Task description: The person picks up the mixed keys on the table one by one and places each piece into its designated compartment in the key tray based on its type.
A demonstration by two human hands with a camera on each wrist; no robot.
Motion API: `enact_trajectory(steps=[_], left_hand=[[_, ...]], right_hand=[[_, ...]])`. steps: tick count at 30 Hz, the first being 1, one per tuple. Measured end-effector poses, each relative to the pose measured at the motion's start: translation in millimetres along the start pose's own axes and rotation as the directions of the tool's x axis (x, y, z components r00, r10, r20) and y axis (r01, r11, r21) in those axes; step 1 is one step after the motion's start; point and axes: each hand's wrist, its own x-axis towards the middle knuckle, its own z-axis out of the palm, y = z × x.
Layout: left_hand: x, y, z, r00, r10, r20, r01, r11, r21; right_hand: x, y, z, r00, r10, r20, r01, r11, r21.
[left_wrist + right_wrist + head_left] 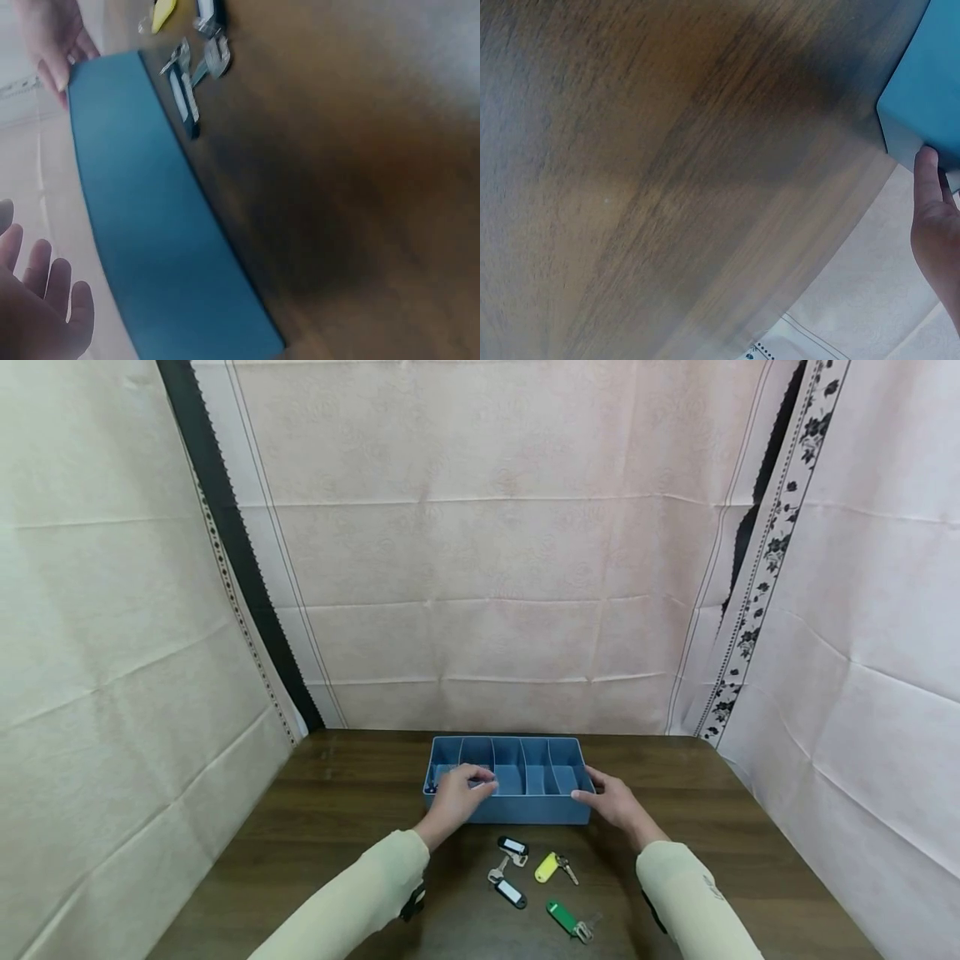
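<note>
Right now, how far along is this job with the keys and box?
Done: perhaps little; a small dark thing, too small to identify, shows in the box's leftmost compartment. In hand: the left hand is over the box, its load unclear; the right hand grips the right end. Left, seemingly: two black tags, one yellow tag and one green tag, with keys, on the table.

Left arm (356,893) and right arm (693,897), both sleeved, extend forward and inward. Left hand (457,793): fingers loosely bent, slightly apart. Right hand (617,802): thumb spread from the fingers, gripping.
</note>
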Motion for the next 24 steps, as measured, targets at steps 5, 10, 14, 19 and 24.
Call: enact_trajectory(steps=[5, 10, 14, 19, 24], left_hand=[[-11.2, -6.8, 12.0, 1.0, 0.01, 0.028, -0.01, 1.0, 0.025], [-22.3, -15.7, 26.4, 0.998, 0.001, 0.064, -0.003, 0.999, 0.034], [-30.7, -20.5, 38.4, 0.995, -0.019, 0.097, 0.012, 0.997, 0.072], [-37.3, -22.7, 51.9, 0.992, -0.032, 0.119, 0.013, 0.987, 0.16], [-39.9, -22.5, 61.5, 0.99, -0.05, 0.129, 0.02, 0.974, 0.225]], right_hand=[[-0.2, -0.3, -0.8, 1.0, -0.005, 0.0, 0.005, 1.0, 0.01], [0.5, -0.4, -0.4, 1.0, -0.012, 0.0, 0.012, 1.0, 0.009], [1.4, 0.4, -0.6, 1.0, -0.017, -0.002, 0.017, 1.0, 0.01], [1.6, 0.8, -0.5, 1.0, -0.02, -0.002, 0.02, 1.0, 0.011], [0.8, 0.8, -0.4, 1.0, -0.015, 0.001, 0.015, 1.0, 0.011]])
